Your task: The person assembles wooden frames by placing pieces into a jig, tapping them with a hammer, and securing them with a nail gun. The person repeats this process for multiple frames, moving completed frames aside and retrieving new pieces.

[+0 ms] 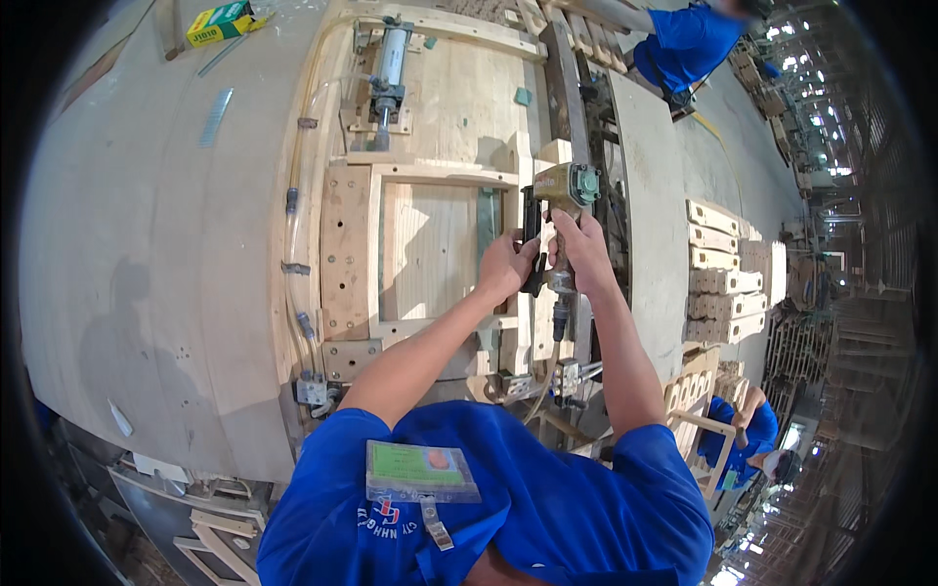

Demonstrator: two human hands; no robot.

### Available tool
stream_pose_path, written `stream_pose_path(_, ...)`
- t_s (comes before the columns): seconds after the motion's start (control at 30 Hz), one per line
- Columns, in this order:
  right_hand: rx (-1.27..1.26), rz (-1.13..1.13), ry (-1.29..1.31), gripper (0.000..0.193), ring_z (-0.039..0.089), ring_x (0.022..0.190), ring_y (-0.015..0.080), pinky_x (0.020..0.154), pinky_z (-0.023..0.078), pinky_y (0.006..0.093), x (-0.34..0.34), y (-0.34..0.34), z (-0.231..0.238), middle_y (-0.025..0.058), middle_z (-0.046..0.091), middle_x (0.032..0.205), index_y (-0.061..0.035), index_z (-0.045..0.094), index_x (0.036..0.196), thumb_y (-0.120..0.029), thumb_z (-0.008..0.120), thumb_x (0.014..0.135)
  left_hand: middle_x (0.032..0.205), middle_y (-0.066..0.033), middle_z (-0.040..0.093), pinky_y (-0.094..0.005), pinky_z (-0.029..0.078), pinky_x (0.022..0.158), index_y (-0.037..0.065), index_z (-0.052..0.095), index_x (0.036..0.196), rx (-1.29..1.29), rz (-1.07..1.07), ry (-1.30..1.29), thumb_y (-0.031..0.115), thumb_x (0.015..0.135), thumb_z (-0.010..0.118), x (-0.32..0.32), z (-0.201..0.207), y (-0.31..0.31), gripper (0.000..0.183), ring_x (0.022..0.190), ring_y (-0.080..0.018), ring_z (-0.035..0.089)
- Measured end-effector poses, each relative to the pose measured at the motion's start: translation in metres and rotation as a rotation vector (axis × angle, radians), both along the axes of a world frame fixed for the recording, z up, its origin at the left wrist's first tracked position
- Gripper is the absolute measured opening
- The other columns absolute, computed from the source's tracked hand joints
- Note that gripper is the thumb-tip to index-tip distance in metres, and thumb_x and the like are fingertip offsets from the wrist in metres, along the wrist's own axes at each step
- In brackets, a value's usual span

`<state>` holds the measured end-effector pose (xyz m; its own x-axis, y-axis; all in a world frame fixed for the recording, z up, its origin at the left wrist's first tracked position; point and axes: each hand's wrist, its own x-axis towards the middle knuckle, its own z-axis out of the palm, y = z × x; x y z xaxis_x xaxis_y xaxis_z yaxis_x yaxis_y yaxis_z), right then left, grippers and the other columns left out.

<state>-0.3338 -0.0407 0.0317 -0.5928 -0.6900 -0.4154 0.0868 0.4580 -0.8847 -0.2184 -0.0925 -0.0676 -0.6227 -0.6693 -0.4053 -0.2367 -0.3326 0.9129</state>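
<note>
My right hand is wrapped round the handle of an air nail gun, whose head points away from me over the right side of a wooden frame. Against the gun's black magazine, the fingers of my left hand are closed; my own hand partly hides their grip. The pale frame lies flat in a wooden jig on the bench. From the bottom of the handle an air hose runs down toward me.
An air cylinder is mounted at the jig's far end. Far left on the bench lies a yellow-green box. Stacked wooden parts stand to the right. Co-workers in blue are at far right and lower right.
</note>
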Motion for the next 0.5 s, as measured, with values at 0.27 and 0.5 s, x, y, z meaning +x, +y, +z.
stream_pose_path(0.27,0.067,0.017,0.032,0.029,0.057,0.056,0.0120,0.050,0.050,0.0314,-0.018,-0.030,-0.009,0.0047,0.061,0.078,-0.0013,0.060,0.118,-0.025,0.068,0.104,0.093,-0.0242,0.077,-0.0483,0.056,0.081,-0.002,0.074,0.110,-0.054,0.015,-0.003,0.034,0.102,0.068,-0.014,-0.009,-0.022,0.038,0.089,-0.0418,0.075)
stream_pose_path(0.5,0.125,0.036,0.131,0.023,0.057,0.056,0.0109,0.051,0.051,0.0305,-0.006,-0.035,-0.001,0.0025,0.060,0.079,-0.0028,0.062,0.113,-0.025,0.065,0.106,0.093,-0.0247,0.078,-0.0484,0.057,0.079,-0.003,0.074,0.112,-0.037,0.019,-0.013,0.034,0.101,0.071,-0.014,-0.016,-0.021,0.038,0.090,-0.0413,0.076)
